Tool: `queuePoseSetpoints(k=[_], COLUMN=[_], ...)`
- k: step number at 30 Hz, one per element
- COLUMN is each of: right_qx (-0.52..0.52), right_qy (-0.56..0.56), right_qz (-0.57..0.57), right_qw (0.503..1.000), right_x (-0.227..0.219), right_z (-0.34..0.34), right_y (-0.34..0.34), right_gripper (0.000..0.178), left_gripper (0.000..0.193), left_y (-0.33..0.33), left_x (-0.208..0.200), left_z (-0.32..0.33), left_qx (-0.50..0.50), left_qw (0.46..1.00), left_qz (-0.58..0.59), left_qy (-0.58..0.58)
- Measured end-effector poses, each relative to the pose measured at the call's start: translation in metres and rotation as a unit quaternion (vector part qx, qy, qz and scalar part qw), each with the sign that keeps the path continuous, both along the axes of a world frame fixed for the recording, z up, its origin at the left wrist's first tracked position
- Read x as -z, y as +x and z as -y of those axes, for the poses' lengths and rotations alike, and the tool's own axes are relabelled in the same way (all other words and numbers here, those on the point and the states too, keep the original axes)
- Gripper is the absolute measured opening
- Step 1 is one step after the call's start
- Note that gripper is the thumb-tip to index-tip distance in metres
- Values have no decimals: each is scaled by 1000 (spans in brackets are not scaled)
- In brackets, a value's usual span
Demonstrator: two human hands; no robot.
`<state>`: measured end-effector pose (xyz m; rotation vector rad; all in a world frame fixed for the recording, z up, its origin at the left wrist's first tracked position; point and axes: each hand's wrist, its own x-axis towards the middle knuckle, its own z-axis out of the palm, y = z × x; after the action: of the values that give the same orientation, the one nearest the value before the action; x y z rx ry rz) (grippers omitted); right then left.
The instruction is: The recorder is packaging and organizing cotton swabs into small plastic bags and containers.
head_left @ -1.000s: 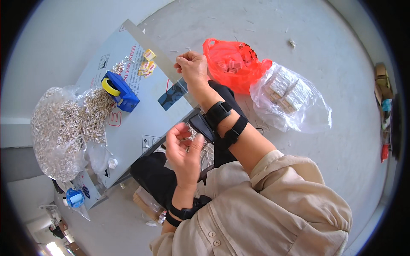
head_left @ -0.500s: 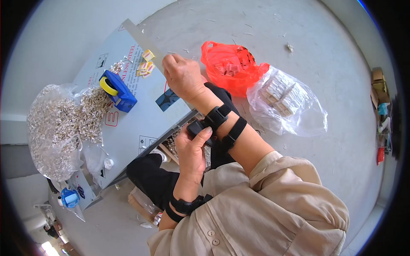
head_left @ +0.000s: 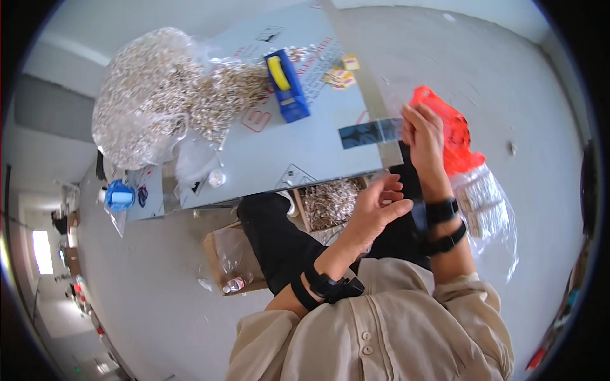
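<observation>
My left hand is held over my lap with fingers and thumb apart and nothing in it. At the right edge of the table, my right hand is raised with its fingers curled together. A thin see-through patch shows by its fingertips, but I cannot make out what they hold. Beside it on the table lies a dark blue rectangular patch. Small yellow-and-white boxes sit farther up. A blue tape dispenser with a yellow core stands left of them. Black straps with a device circle my right wrist.
A large clear bag spills many small whitish pieces across the table's left. Below the table's edge is a box of similar pieces. On the floor are a red plastic bag, a clear bag of white packs and a cardboard box.
The view has turned, so the table appears farther right. My left hand has come away from the device on my right wrist and opened. My right hand remains raised by the table edge.
</observation>
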<state>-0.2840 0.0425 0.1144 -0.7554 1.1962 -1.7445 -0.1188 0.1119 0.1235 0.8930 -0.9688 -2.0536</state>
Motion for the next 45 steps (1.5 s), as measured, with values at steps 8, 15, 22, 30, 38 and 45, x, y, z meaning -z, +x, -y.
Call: queuePoseSetpoints(k=[8, 15, 22, 30, 38, 45], right_qx=[-228, -328, -380, -280, -330, -363], right_qy=[91, 103, 147, 94, 114, 206], right_qz=[236, 456, 185, 147, 153, -20], right_qw=[940, 821, 894, 944, 925, 908], right_x=[72, 18, 14, -1, 0, 25], right_z=[-14, 5, 16, 42, 33, 27], right_y=[87, 153, 164, 196, 216, 199], right_gripper=[49, 77, 39, 17, 10, 12], left_gripper=[34, 55, 44, 40, 21, 41], left_y=[76, 107, 175, 169, 171, 213], left_x=[15, 35, 40, 24, 26, 48], left_z=[54, 88, 105, 96, 87, 113], left_qx=[-166, -68, -236, -265, -304, -291], left_qw=[891, 680, 954, 948, 948, 755], left_qz=[230, 521, -107, -79, 35, 463], left_qy=[-356, -512, -152, -161, -87, -362])
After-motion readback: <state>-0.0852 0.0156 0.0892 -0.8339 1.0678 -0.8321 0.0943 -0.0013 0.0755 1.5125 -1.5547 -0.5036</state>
